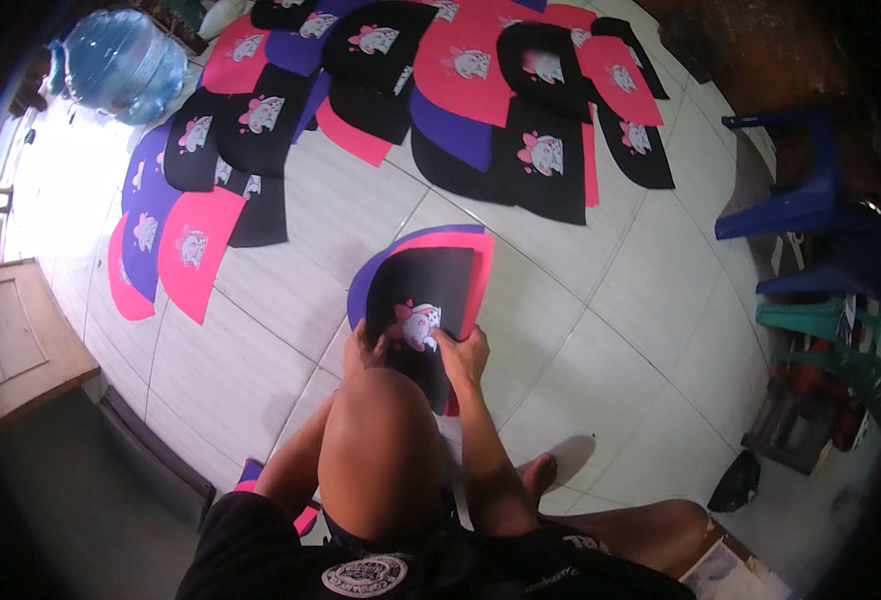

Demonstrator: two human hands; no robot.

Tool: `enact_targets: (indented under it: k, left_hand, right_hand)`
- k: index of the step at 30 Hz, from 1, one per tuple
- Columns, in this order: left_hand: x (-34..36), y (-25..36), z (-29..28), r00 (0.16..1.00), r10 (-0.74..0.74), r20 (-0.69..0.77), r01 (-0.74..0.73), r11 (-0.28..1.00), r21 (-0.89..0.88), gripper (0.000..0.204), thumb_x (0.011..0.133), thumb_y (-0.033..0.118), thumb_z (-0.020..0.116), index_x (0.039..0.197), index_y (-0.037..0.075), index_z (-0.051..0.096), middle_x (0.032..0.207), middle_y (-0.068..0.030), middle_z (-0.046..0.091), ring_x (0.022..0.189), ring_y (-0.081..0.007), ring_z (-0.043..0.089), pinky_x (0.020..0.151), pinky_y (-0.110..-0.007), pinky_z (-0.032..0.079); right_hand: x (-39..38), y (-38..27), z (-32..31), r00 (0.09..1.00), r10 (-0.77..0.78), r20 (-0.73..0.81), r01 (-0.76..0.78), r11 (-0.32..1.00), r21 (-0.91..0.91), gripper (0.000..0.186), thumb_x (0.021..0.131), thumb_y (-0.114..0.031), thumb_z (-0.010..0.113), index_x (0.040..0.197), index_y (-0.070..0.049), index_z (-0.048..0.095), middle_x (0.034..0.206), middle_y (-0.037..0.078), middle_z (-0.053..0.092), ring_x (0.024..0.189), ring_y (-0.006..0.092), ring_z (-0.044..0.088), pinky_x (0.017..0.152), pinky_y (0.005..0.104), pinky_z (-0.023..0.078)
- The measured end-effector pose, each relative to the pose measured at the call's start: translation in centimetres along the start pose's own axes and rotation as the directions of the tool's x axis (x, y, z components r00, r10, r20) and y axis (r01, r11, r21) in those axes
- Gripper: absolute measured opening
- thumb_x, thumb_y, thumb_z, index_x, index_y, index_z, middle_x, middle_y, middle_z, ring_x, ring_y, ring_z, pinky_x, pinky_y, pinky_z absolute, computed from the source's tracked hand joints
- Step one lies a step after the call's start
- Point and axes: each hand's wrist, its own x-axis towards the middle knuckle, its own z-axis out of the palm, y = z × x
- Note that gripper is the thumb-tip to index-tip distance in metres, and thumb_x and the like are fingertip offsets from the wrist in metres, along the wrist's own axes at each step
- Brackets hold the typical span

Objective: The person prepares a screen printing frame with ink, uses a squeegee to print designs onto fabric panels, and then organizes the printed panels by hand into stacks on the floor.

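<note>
Between my two hands is a small stack of flat, half-dome-shaped fabric pieces. A black piece (430,280) with a white and pink cartoon animal print lies on top, and pink (482,262) and purple (364,280) edges show beneath it. My left hand (362,350) grips the stack's left side, partly hidden behind my raised knee. On the right side, my right hand (464,352) holds it with the thumb on top, next to the print. The stack is tilted above the tiled floor, and its lower left part is hidden by the knee.
Many similar printed pieces (550,165) in black, pink and purple lie overlapping across the far floor (600,330). A large clear blue water bottle (125,65) is at the far left. Blue stools (790,190) and a green one (810,315) stand right. More purple-and-pink pieces (248,477) lie beside my left arm.
</note>
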Motion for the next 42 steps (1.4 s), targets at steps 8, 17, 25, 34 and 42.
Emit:
enact_targets:
  k: [8, 17, 25, 34, 42]
  left_hand:
    - [-0.1, 3.0, -2.9, 0.994, 0.048, -0.097, -0.042, 0.997, 0.06, 0.055, 0.085, 0.034, 0.071, 0.122, -0.002, 0.052, 0.107, -0.0246, 0.06, 0.098, -0.0405, 0.058, 0.086, -0.045, 0.047]
    - [-2.4, 7.7, -9.9, 0.707, -0.25, 0.661, 0.676, -0.034, -0.736, 0.048, 0.09, 0.027, 0.071, 0.125, -0.001, 0.056, 0.116, -0.0146, 0.065, 0.101, -0.0218, 0.064, 0.084, -0.038, 0.052]
    - [-1.4, 0.0, -9.5, 0.97, -0.231, 0.074, 0.24, 0.875, -0.42, 0.02, 0.087, 0.012, 0.07, 0.1, -0.002, 0.067, 0.084, -0.004, 0.071, 0.075, -0.0148, 0.064, 0.067, -0.034, 0.05]
    - [-1.3, 5.8, -14.0, 0.986, 0.164, -0.017, -0.163, 0.984, 0.071, 0.021, 0.096, 0.011, 0.056, 0.112, 0.005, 0.067, 0.086, -0.0154, 0.07, 0.077, -0.0274, 0.071, 0.068, -0.032, 0.053]
    - [-0.5, 9.4, -16.4, 0.856, 0.249, -0.453, -0.283, 0.959, -0.008, 0.017, 0.091, 0.002, 0.062, 0.107, -0.001, 0.068, 0.093, -0.0106, 0.073, 0.082, -0.0161, 0.07, 0.073, -0.026, 0.055]
  right_hand:
    - [3.0, 3.1, -3.8, 0.799, 0.204, 0.566, -0.491, 0.765, 0.418, 0.049, 0.076, -0.002, 0.075, 0.121, 0.0, 0.055, 0.09, 0.003, 0.064, 0.074, 0.0152, 0.058, 0.068, 0.0306, 0.049]
    - [-0.1, 2.3, -0.4, 0.857, 0.096, 0.507, -0.47, 0.551, 0.69, 0.048, 0.08, 0.004, 0.07, 0.126, -0.002, 0.056, 0.122, 0.005, 0.063, 0.113, 0.0175, 0.058, 0.1, 0.0322, 0.044]
    - [3.4, -4.5, -3.5, 0.86, 0.229, 0.456, 0.046, 0.856, -0.515, 0.053, 0.081, -0.025, 0.077, 0.122, 0.0, 0.055, 0.105, 0.019, 0.067, 0.099, 0.0328, 0.066, 0.09, 0.041, 0.052]
    - [14.4, -12.4, -0.5, 0.534, -0.437, 0.724, 0.507, 0.85, 0.14, 0.073, 0.065, -0.01, 0.085, 0.13, -0.004, 0.053, 0.1, 0.017, 0.068, 0.092, 0.0254, 0.066, 0.084, 0.0357, 0.051]
    - [5.0, -17.2, -5.6, 0.471, -0.843, 0.261, 0.852, 0.511, 0.111, 0.016, 0.085, 0.002, 0.068, 0.1, -0.002, 0.066, 0.082, 0.011, 0.07, 0.069, 0.016, 0.07, 0.056, 0.028, 0.052]
